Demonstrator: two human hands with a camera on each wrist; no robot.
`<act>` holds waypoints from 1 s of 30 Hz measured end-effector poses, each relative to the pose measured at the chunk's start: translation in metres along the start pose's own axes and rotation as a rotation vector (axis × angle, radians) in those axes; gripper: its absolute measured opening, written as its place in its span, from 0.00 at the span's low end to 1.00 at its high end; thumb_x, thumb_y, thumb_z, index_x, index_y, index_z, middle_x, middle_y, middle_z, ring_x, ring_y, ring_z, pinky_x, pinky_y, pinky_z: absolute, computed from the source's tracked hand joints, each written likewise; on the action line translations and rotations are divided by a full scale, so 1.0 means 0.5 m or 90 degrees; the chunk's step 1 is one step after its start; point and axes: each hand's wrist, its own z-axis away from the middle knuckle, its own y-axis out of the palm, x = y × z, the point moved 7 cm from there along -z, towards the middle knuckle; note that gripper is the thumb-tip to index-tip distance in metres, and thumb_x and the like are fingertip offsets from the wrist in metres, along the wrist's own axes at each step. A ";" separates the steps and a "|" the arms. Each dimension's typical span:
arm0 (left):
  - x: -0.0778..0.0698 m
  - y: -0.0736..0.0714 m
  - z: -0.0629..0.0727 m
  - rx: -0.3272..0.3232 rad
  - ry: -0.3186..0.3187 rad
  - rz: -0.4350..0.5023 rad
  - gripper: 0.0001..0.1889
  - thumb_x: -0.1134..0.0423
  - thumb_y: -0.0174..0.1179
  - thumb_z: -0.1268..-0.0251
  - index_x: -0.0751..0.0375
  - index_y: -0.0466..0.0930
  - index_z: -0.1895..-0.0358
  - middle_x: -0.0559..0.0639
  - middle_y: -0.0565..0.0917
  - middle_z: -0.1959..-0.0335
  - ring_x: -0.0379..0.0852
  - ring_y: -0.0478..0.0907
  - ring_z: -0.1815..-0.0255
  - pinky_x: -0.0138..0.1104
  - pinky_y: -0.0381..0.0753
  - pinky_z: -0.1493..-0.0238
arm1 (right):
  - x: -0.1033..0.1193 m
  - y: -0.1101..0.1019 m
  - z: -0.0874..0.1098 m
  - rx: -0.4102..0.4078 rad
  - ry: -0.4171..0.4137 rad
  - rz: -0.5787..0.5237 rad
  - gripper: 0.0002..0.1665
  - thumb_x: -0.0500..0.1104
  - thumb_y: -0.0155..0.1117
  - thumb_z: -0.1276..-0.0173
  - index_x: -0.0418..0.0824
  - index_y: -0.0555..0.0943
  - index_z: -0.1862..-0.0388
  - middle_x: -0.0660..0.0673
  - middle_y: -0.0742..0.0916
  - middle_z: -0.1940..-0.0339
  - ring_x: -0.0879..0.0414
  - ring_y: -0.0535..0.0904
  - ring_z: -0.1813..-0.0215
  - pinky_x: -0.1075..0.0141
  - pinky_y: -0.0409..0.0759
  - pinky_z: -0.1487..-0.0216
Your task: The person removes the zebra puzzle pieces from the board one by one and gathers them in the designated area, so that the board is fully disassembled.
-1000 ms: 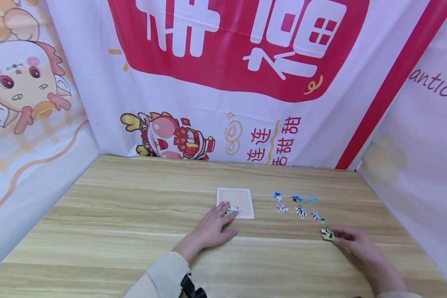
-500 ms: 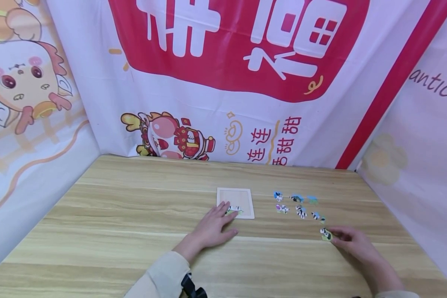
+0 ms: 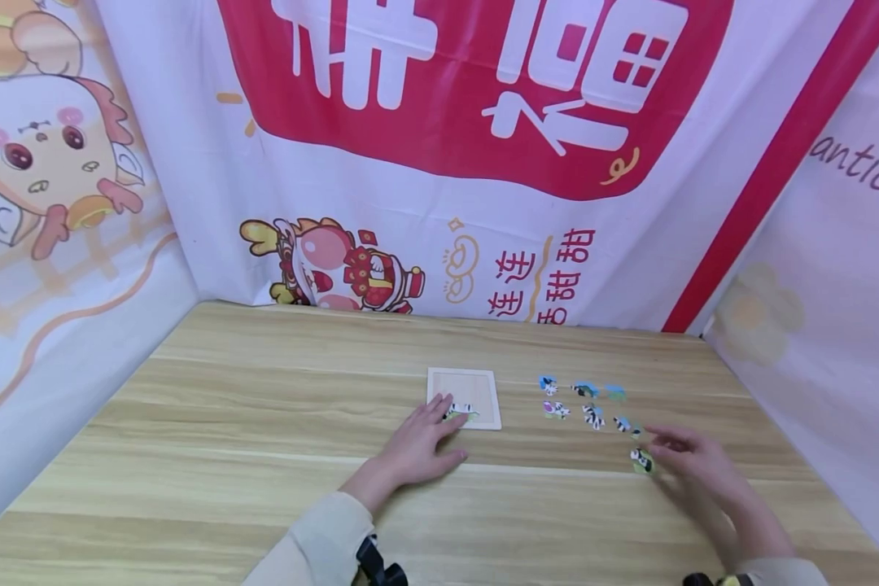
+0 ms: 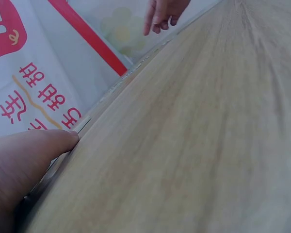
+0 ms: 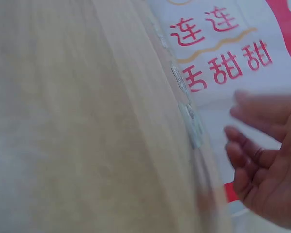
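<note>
My left hand (image 3: 419, 446) lies with spread fingers over the near edge of a small pale square puzzle tray (image 3: 439, 376). Its fingertips touch a white and green puzzle piece (image 3: 463, 410) inside the tray's near side. At the right, a black, white and green panda puzzle piece (image 3: 640, 461) rests on the table. My right hand (image 3: 696, 464) hovers just right of that piece, its fingers loosely bent and holding nothing. In the right wrist view the right hand (image 5: 269, 155) appears blurred, apart from the pieces on the table.
Several loose puzzle pieces, among them a striped one (image 3: 592, 417) and a blue and green one (image 3: 614, 392), lie in rough rows right of the tray on the wooden table (image 3: 264, 456). A printed curtain (image 3: 381, 187) hangs along the table's back edge.
The right hand has let go of the panda piece and risen slightly away from it, after shifting it a little leftward. The left hand has stayed in place.
</note>
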 end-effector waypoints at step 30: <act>0.053 -0.026 0.004 -0.051 -0.093 -0.009 0.31 0.44 0.49 0.44 0.57 0.64 0.40 0.62 0.54 0.37 0.55 0.47 0.36 0.47 0.47 0.40 | 0.254 0.274 -0.181 0.128 -0.077 -0.050 0.21 0.40 0.62 0.45 0.36 0.76 0.52 0.45 0.80 0.64 0.53 0.73 0.62 0.62 0.72 0.62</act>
